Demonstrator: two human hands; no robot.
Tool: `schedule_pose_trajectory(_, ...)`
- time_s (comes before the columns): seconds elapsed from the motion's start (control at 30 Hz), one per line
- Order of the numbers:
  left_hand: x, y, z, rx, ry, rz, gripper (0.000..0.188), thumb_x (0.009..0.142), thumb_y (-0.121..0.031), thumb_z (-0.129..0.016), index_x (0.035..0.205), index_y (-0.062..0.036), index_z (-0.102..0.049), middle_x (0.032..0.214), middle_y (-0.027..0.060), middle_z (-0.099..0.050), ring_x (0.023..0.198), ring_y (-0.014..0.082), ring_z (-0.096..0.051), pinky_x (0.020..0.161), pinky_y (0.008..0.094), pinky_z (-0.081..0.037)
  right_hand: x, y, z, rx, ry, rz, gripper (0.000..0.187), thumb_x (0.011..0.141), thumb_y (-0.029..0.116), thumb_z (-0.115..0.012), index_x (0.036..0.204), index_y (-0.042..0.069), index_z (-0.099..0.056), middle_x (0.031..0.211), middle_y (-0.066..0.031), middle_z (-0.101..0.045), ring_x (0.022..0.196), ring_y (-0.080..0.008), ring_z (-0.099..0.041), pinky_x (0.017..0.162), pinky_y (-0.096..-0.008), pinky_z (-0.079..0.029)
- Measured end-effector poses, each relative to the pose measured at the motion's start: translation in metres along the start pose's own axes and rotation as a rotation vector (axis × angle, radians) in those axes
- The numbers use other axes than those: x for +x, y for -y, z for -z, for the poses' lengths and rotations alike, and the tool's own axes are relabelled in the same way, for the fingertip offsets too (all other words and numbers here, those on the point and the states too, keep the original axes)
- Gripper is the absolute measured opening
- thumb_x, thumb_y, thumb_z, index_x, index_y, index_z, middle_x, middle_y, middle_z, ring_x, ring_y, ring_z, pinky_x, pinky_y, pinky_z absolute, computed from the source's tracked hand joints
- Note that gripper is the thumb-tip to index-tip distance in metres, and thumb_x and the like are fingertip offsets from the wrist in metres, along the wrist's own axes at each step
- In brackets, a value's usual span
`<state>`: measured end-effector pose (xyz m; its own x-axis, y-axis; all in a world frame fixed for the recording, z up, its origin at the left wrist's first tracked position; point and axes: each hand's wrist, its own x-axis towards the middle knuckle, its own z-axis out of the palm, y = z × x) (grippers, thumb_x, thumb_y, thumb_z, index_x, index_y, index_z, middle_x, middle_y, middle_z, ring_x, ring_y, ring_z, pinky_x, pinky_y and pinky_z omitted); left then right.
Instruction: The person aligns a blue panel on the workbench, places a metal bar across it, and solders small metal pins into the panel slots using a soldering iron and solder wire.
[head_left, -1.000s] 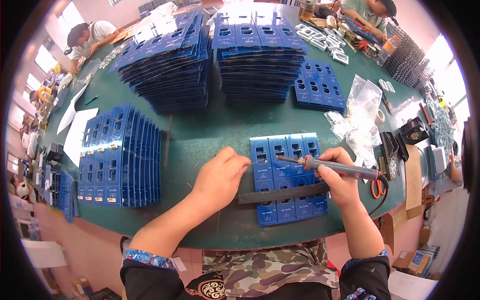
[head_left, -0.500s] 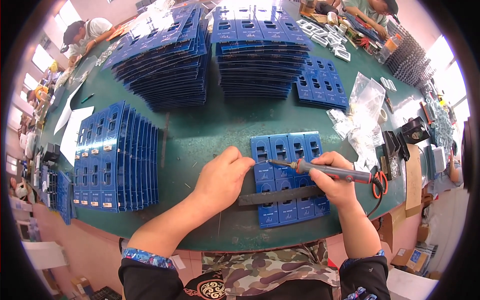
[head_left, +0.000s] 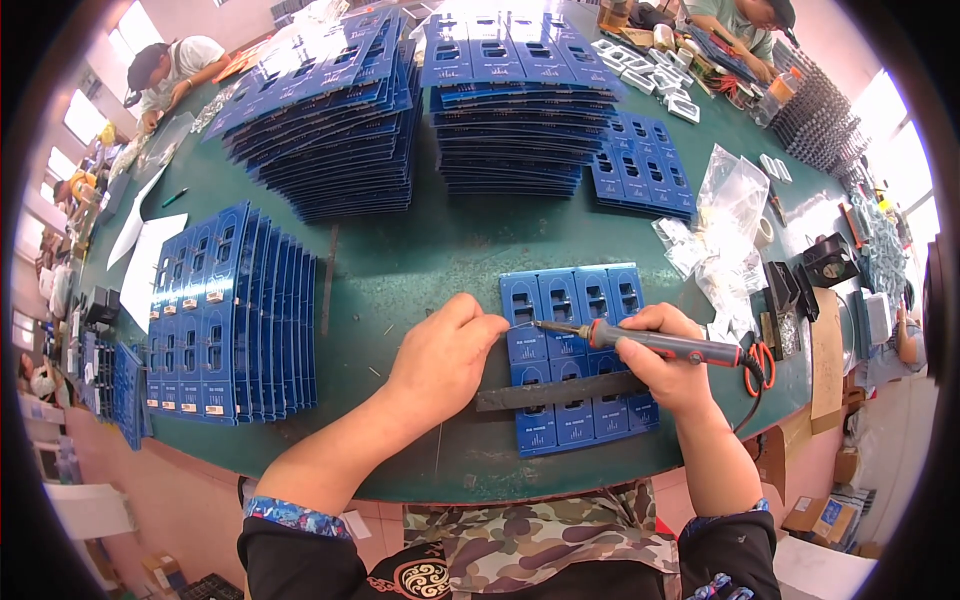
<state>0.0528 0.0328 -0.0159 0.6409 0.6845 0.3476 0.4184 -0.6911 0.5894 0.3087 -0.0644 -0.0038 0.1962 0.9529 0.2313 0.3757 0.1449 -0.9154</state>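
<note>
Head view shows the right hand [head_left: 672,362] closed around the handle of a soldering iron [head_left: 640,342], fingers wrapped fully about the grip and the thumb on top, so the tool lies nearly level with its tip pointing toward the left fingertips. Compared with a second ago, the tip has slid from the middle of the blue circuit-board panel [head_left: 580,360] out to its left edge, and the left hand [head_left: 445,355] has shifted with it. I judge that the work has stepped along to a joint on the leftmost board of the panel.

That left hand rests palm-down on the green table [head_left: 420,250], fingers curled together and pinched at the tips on what looks like a thin solder wire [head_left: 520,326], though the strand is too fine to be sure. Its fingertips sit just beside the iron's tip, almost touching the panel's left edge. A dark flat bar [head_left: 560,392] lies across the panel, just below the right knuckles. Both forearms come in from the lower edge, wrists low over the table. Beyond the fingers stand tall stacks of blue panels [head_left: 510,110]; another upright row of panels [head_left: 230,320] stands well left of the left hand.
</note>
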Motion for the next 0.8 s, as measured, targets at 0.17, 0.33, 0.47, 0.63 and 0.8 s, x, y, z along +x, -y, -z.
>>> schedule_pose_trajectory(0.17,0.0,0.0,-0.001,0.001,0.002,0.003,0.014,0.082,0.001,-0.066,0.096,-0.0044,-0.066,0.084,0.0094,-0.055,0.073,0.0277,-0.059,0.062,0.0361,-0.049,0.0,0.001,0.0,0.0,0.004,-0.002,0.017,0.077,0.011,-0.075,0.086,-0.001,-0.066,0.076,-0.0064,-0.066,0.065,-0.0109,-0.058,0.059,-0.0264,-0.045)
schedule_pose_trajectory(0.33,0.001,-0.002,0.001,-0.002,-0.004,0.004,0.014,0.082,0.001,-0.066,0.096,-0.0041,-0.066,0.085,0.0093,-0.055,0.073,0.0275,-0.06,0.063,0.0356,-0.049,-0.002,-0.005,0.002,0.014,0.007,0.006,0.018,0.077,0.011,-0.074,0.087,-0.001,-0.065,0.077,-0.0066,-0.066,0.066,-0.0108,-0.059,0.059,-0.0263,-0.045)
schedule_pose_trajectory(0.47,0.0,-0.001,0.003,-0.033,-0.012,0.004,0.014,0.082,0.0,-0.066,0.096,-0.004,-0.067,0.085,0.0092,-0.056,0.073,0.0274,-0.06,0.062,0.0353,-0.049,-0.003,-0.005,0.004,0.065,-0.009,0.01,0.018,0.078,0.01,-0.074,0.088,-0.001,-0.064,0.076,-0.0063,-0.066,0.066,-0.0104,-0.059,0.06,-0.026,-0.046)
schedule_pose_trajectory(0.63,-0.002,0.001,0.0,-0.011,0.01,-0.003,0.015,0.083,0.0,-0.066,0.097,-0.0042,-0.067,0.085,0.0089,-0.056,0.073,0.0272,-0.06,0.062,0.0356,-0.049,0.0,0.001,0.003,-0.018,0.026,0.096,0.017,0.078,0.01,-0.074,0.088,0.0,-0.064,0.075,-0.0056,-0.066,0.065,-0.0099,-0.059,0.059,-0.0254,-0.046)
schedule_pose_trajectory(0.8,-0.002,0.001,-0.001,-0.004,0.017,0.008,0.015,0.083,0.0,-0.066,0.097,-0.0045,-0.066,0.085,0.0089,-0.055,0.073,0.0272,-0.06,0.063,0.036,-0.05,0.001,0.003,0.003,-0.051,0.035,0.136,0.017,0.077,0.009,-0.074,0.087,0.0,-0.064,0.075,-0.0062,-0.066,0.064,-0.011,-0.06,0.058,-0.0257,-0.046)
